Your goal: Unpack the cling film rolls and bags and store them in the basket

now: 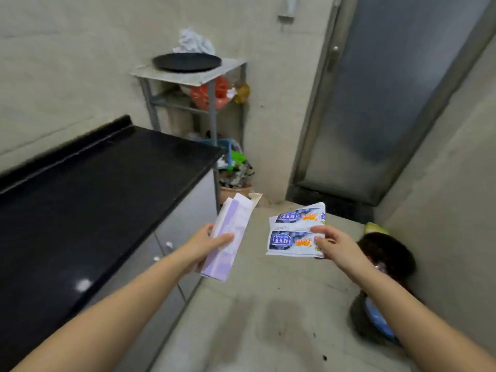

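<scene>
The blue basket (225,150) sat half hidden behind the tabletop (94,189) corner. The right hand (339,245) covered the packets' (292,232) end; their print was blurred.

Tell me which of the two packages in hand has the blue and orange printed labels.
The flat white packet in the right hand, held over the floor. The left hand holds a plain lilac box with an open top flap.

Soft, even indoor light with a faint greenish cast fills the room. A small white glare spot sits on the glossy black countertop (88,210), near its front edge. Right of the countertop, faint shadows smudge the pale floor (268,304). Wide-angle distortion bends straight lines near the frame edges. The picture is slightly blurred throughout.
</scene>
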The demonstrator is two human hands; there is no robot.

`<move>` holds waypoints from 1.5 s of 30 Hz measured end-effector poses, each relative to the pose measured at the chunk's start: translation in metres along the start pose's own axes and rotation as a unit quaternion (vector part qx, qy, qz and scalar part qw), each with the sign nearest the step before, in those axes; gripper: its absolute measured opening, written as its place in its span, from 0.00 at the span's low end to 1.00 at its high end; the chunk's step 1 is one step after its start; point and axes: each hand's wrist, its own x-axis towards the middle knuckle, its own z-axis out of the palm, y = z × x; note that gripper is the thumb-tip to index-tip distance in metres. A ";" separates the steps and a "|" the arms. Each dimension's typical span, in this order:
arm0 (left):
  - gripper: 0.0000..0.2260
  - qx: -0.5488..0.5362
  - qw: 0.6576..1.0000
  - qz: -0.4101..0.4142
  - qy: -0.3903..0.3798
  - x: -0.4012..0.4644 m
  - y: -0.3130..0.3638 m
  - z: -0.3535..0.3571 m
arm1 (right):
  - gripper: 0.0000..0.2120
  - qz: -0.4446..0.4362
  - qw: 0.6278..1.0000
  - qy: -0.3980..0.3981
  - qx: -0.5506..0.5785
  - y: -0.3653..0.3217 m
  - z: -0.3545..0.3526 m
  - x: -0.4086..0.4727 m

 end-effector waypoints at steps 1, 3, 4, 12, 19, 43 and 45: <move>0.20 0.003 0.999 0.007 -0.031 0.017 0.017 0.043 | 0.11 0.015 1.000 0.026 -0.007 0.017 -0.037 -0.003; 0.20 0.010 0.996 0.015 -0.085 0.042 0.046 0.125 | 0.11 0.041 0.996 0.077 -0.018 0.051 -0.105 -0.009; 0.18 0.015 0.994 0.017 -0.109 0.051 0.060 0.161 | 0.11 0.054 0.993 0.102 -0.026 0.065 -0.135 -0.013; 0.20 0.111 0.963 0.012 -0.245 0.119 0.105 0.365 | 0.12 0.164 0.964 0.208 -0.012 0.170 -0.286 -0.015; 0.21 0.166 0.929 -0.074 -0.321 0.207 0.068 0.517 | 0.13 0.293 0.934 0.203 -0.024 0.295 -0.344 0.030; 0.31 0.304 0.898 -0.232 -0.220 0.395 -0.294 0.851 | 0.20 0.418 0.898 -0.040 -0.133 0.766 -0.266 0.214; 0.29 0.320 0.899 -0.201 -0.221 0.390 -0.273 0.836 | 0.22 0.434 0.890 -0.032 -0.134 0.748 -0.283 0.213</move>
